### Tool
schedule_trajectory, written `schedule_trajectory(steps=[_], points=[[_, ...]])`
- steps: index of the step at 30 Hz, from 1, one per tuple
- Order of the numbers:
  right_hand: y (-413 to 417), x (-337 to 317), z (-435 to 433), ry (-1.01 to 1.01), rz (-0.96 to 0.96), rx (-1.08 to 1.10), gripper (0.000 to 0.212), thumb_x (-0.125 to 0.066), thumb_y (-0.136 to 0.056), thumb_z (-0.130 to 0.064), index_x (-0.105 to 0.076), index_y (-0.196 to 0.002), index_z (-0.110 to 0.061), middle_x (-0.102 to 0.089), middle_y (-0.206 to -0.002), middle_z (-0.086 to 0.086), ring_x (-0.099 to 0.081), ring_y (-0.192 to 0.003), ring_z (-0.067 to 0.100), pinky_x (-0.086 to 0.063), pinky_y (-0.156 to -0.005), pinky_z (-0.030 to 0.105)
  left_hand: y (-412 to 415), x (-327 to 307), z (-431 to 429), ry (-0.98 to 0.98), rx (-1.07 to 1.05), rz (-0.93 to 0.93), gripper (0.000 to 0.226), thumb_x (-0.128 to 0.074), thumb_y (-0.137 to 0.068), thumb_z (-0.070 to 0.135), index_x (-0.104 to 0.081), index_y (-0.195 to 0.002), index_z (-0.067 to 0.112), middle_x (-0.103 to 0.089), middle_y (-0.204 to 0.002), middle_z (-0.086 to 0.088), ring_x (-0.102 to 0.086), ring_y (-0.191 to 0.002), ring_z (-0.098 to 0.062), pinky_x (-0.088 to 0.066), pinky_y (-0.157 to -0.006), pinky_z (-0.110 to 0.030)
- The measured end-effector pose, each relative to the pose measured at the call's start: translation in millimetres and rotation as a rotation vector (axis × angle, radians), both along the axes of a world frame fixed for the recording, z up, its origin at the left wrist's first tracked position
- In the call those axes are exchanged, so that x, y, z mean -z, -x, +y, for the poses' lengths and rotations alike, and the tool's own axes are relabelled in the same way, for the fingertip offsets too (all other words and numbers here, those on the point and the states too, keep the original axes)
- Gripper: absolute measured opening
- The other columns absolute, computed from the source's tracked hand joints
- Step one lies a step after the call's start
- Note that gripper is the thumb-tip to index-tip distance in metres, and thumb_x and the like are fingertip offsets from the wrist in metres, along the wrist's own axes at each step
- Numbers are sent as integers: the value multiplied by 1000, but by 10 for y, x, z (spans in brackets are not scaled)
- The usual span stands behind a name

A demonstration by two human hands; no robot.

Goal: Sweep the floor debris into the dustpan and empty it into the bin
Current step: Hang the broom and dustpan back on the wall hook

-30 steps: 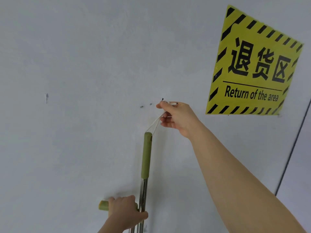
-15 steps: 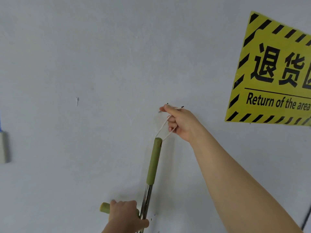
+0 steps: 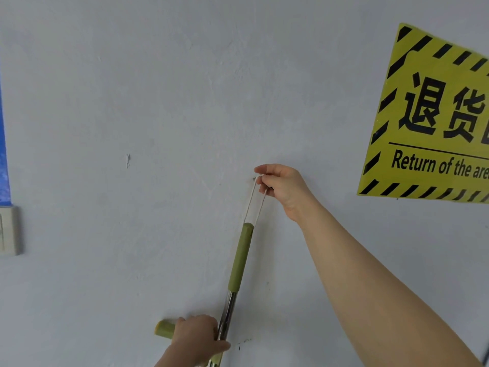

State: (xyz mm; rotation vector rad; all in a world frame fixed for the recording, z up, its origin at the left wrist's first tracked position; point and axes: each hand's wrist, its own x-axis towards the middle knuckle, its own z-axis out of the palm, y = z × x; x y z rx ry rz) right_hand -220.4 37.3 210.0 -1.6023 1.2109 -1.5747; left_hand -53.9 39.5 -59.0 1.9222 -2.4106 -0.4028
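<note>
Past a switch plate at the far left of the wall, the left hand grips a short green handle together with the broom pole low in the middle. The right hand pinches the pole's white string loop against the wall, left of a yellow sign.

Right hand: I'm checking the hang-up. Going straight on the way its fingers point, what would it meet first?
Probably the small dark peg on the wall, just beyond the right hand pinching the cord loop; depth is unclear.
</note>
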Motion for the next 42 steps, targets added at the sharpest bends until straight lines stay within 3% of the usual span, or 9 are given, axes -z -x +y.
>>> schedule_trajectory(steps=[5,11,13,16,23,27,34,38,42], points=[[-61,17,-93,61,87,43,36,-45,-92,7,-67,-84,-21,-64,-76,1,-56,-61,7,-49,-62,14,78,-146,51,79,-7,143,32,-58,-80,59,-55,-99,33,-59,-100,11,-57,-102,-12,-42,-90,-30],[-79,54,-171,76,106,34,36,-46,-91,8,-66,-84,-20,-64,-75,2,-58,-63,6,-46,-56,9,284,-961,-58,308,50,949,34,-65,-92,29,-63,-124,19,-68,-99,14,-64,-90,-1,-51,-80,-15],[-56,54,-183,76,121,46,35,-47,-92,7,-66,-84,-21,-65,-76,2,-59,-65,7,-46,-57,10,358,-1317,-134,384,51,1070,29,-60,-96,25,-65,-122,15,-71,-99,7,-66,-90,-7,-54,-82,-23],[-16,32,-189,93,131,64,34,-48,-92,5,-66,-85,-23,-66,-77,1,-60,-66,6,-46,-58,9,446,-1699,-243,468,34,1094,19,-57,-98,23,-71,-104,12,-73,-88,0,-68,-81,-18,-58,-80,-37],[111,-88,-220,167,235,217,19,-58,-89,0,-68,-95,-15,-69,-83,2,-64,-66,7,-52,-65,17,547,-2024,-398,598,-115,1089,25,-57,-97,20,-70,-77,18,-71,-70,4,-67,-61,-14,-59,-63,-29],[103,-72,-249,204,289,335,7,-71,-81,-8,-72,-86,-14,-68,-70,-3,-65,-59,8,-56,-66,24,515,-2051,-420,640,-189,1045,35,-57,-96,27,-68,-66,16,-70,-60,6,-64,-52,-5,-51,-55,-20],[-1,35,-282,237,386,470,6,-73,-79,-22,-75,-80,-16,-72,-73,-3,-67,-69,13,-57,-70,29,457,-2046,-413,641,-232,1012,37,-57,-95,28,-69,-67,8,-69,-56,6,-59,-44,0,-51,-51,-21],[31,41,-243,120,227,432,17,-75,-75,-22,-70,-59,-18,-69,-57,-3,-69,-60,21,-60,-66,42,448,-2057,-414,613,-213,1000,35,-58,-94,28,-70,-66,11,-69,-55,6,-58,-39,4,-52,-51,-20],[4,106,-215,68,159,420,22,-73,-76,-20,-68,-55,-18,-70,-57,-1,-71,-62,24,-60,-66,46,469,-2027,-406,591,-197,990,37,-60,-94,29,-69,-62,13,-69,-53,7,-64,-45,-3,-59,-56,-26]])
